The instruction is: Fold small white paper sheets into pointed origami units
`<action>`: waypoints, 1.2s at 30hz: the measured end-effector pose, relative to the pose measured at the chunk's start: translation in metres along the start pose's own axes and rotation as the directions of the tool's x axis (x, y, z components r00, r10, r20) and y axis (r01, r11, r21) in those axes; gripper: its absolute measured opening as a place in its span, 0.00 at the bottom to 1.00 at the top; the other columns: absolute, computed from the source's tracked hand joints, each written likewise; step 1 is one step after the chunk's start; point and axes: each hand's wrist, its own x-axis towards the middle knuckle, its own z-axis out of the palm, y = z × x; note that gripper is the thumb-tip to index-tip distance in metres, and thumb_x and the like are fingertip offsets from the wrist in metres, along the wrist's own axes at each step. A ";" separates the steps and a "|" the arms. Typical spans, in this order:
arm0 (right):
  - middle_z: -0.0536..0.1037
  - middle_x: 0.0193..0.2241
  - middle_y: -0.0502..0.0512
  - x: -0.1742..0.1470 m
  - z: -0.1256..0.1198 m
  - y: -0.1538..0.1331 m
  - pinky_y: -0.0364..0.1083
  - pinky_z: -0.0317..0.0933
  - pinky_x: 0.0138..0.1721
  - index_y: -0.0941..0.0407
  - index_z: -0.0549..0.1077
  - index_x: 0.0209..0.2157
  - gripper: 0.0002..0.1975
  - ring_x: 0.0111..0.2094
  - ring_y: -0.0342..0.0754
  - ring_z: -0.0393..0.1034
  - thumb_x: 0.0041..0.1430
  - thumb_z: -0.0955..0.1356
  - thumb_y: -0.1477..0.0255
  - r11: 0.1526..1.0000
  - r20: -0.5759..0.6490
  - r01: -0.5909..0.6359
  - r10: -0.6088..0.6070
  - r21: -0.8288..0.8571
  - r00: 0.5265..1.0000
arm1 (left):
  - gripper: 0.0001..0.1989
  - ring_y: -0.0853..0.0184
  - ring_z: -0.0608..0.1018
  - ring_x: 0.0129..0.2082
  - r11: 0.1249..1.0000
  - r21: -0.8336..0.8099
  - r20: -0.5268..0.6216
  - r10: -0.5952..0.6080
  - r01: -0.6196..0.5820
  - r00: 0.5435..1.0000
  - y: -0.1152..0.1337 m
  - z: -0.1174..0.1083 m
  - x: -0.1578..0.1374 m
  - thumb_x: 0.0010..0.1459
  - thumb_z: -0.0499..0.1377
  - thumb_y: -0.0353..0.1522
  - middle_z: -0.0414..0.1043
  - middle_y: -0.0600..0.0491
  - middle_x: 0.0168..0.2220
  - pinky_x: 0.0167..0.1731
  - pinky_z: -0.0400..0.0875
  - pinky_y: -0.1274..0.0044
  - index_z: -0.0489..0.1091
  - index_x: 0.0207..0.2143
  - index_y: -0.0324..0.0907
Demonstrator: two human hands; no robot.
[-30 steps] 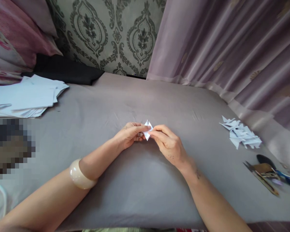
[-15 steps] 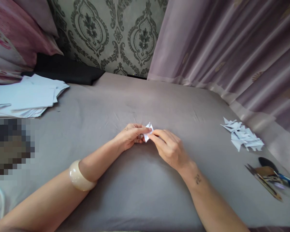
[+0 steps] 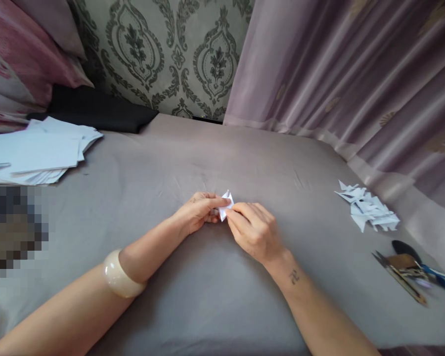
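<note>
A small piece of folded white paper (image 3: 223, 212), pointed at top and bottom, is held upright above the grey cloth surface (image 3: 207, 296). My left hand (image 3: 200, 211) grips it from the left, thumb across its face and the other fingers behind. From the right, my right hand (image 3: 254, 230) pinches the paper's lower right edge between thumb and index finger. Part of the paper is hidden under both hands' fingertips. A cream bangle (image 3: 121, 277) circles my left forearm.
A stack of white paper sheets (image 3: 40, 153) lies at the left beside a black cloth (image 3: 104, 111). Folded paper pieces (image 3: 371, 207) are heaped at the right. Nearer me are a pointed cutting tool (image 3: 400, 279) and a blue-handled item (image 3: 443, 281). A curtain (image 3: 300, 64) hangs behind.
My right hand's fingertips have slid slightly down and left along the paper, and its fingers are closer together. My left hand keeps its hold. The whole view has shifted a little.
</note>
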 end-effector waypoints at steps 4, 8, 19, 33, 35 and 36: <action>0.77 0.27 0.52 0.000 -0.001 -0.003 0.46 0.58 0.31 0.58 0.74 0.30 0.09 0.26 0.43 0.68 0.58 0.64 0.83 1.000 0.051 -0.006 0.006 0.001 0.999 | 0.08 0.75 0.69 0.15 0.999 -0.032 -0.023 -0.026 0.025 0.999 0.002 0.000 0.000 0.47 0.67 0.28 0.68 0.55 0.16 0.16 0.66 0.84 0.70 0.22 0.36; 0.77 0.30 0.54 0.000 -0.003 -0.006 0.46 0.60 0.30 0.59 0.75 0.33 0.09 0.27 0.44 0.69 0.59 0.63 0.81 0.997 0.082 -0.047 0.043 0.055 0.996 | 0.06 0.74 0.72 0.18 0.992 -0.113 -0.029 -0.055 0.051 0.998 0.005 -0.002 0.000 0.48 0.66 0.26 0.71 0.53 0.20 0.21 0.71 0.82 0.71 0.23 0.35; 0.77 0.27 0.52 -0.001 0.012 -0.007 0.43 0.68 0.26 0.57 0.71 0.34 0.15 0.24 0.45 0.73 0.52 0.72 0.61 0.110 0.453 -0.794 0.771 0.598 0.448 | 0.12 0.75 0.74 0.24 0.933 -0.067 -0.014 0.353 -0.353 0.936 -0.006 0.009 -0.011 0.48 0.69 0.36 0.75 0.55 0.25 0.28 0.68 0.82 0.73 0.30 0.38; 0.81 0.28 0.56 0.005 -0.001 -0.002 0.43 0.70 0.28 0.59 0.76 0.33 0.18 0.28 0.47 0.78 0.56 0.68 0.56 -0.170 0.731 -0.765 0.478 0.621 0.487 | 0.09 0.74 0.72 0.26 0.863 -0.006 -0.024 0.505 -0.506 0.863 -0.001 0.011 -0.019 0.53 0.65 0.37 0.73 0.57 0.25 0.32 0.66 0.82 0.73 0.28 0.40; 0.81 0.27 0.56 0.005 -0.002 -0.004 0.44 0.70 0.28 0.59 0.76 0.31 0.18 0.28 0.48 0.78 0.56 0.68 0.57 -0.104 0.678 -0.760 0.540 0.641 0.498 | 0.08 0.74 0.73 0.27 0.861 -0.029 0.009 0.508 -0.507 0.862 -0.002 0.010 -0.019 0.53 0.65 0.36 0.74 0.57 0.26 0.34 0.67 0.81 0.74 0.28 0.40; 0.81 0.27 0.56 0.005 -0.002 -0.005 0.44 0.70 0.28 0.58 0.76 0.30 0.17 0.28 0.48 0.78 0.56 0.68 0.57 -0.063 0.644 -0.756 0.573 0.651 0.507 | 0.08 0.73 0.73 0.28 0.867 -0.038 0.030 0.499 -0.498 0.866 -0.002 0.010 -0.019 0.52 0.65 0.36 0.74 0.56 0.27 0.34 0.67 0.81 0.74 0.29 0.41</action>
